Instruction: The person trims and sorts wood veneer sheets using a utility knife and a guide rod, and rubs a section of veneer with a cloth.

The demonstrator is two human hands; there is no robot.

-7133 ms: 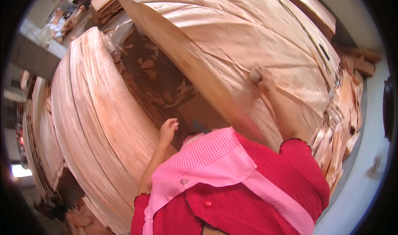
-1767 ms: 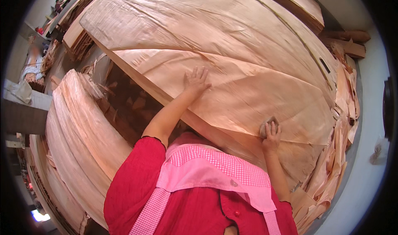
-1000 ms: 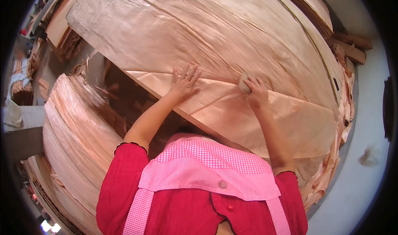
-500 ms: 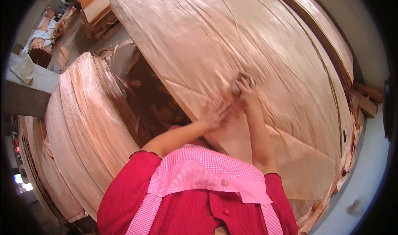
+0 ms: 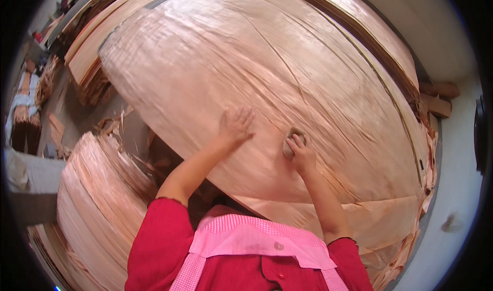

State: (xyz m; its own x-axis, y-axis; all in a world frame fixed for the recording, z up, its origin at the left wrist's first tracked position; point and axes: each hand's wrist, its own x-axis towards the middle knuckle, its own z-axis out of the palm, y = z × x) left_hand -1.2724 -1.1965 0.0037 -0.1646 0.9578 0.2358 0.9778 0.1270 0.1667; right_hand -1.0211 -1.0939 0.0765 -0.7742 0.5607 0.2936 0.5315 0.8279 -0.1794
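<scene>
A wide, thin sheet of pinkish-tan wood veneer (image 5: pixel 205 80) lies in front of me, with long wrinkles running across it. My left hand (image 5: pixel 237 125) rests on it, palm down with the fingers spread. To its right, my right hand (image 5: pixel 303 152) grips a small rounded grey-brown object (image 5: pixel 288 143) against the veneer; its exact kind is too small to make out. Nearer to me, another piece of veneer (image 5: pixel 385 209) meets the big sheet along a straight edge.
At the left stands a tall stack of veneer sheets (image 5: pixel 97 188), with a dark gap between it and the sheet. Farther off are more veneer stacks (image 5: pixel 87 75) and a tied bundle (image 5: pixel 25 111). A pale wall (image 5: pixel 452 188) runs along the right.
My left hand has moved left and farther away from my right hand, and now lies flat. My right hand has come nearer to me with the small object. The view has shifted.
</scene>
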